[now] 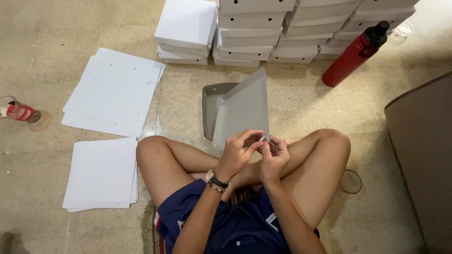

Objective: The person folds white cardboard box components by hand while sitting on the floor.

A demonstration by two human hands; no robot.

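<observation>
Floor [56, 37]: speckled beige concrete, carrying all that we list here.

Brown rounded furniture edge [423, 160]: at the floor's right edge; we cannot tell what kind of piece it is.

Stacks of finished white cardboard boxes [282, 28]: several piles along the floor's far edge, touching one another, small round holes in some sides.

Fanned pile of flat white cardboard sheets with punched holes [113, 91]: left of the middle, just beside the box stacks.

Second pile of flat white cardboard sheets [101, 174]: toward the near left corner, touching our left knee.

Half-folded grey-white cardboard box blank [240, 110]: mid-floor in front of our crossed legs, one panel standing tilted, a raised rim lying behind it; its near bottom edge is in our hands.

Red metal bottle with black cap [355, 54]: leaning against the right end of the box stacks.

Left hand [238, 153]: clasped on the lower edge of the blank, fingers curled over it, dark watch and bead bracelet on the wrist.

Right hand [275, 157]: closed in a pinch on the blank's lower right corner, touching the left hand.

Clear glass with a red label [19, 112]: at the floor's left edge, well apart from us.

Clear round disc [351, 181]: on the floor just beside our right knee.

Clear plastic cup [403, 29]: in the far right corner, near the bottle cap.
</observation>
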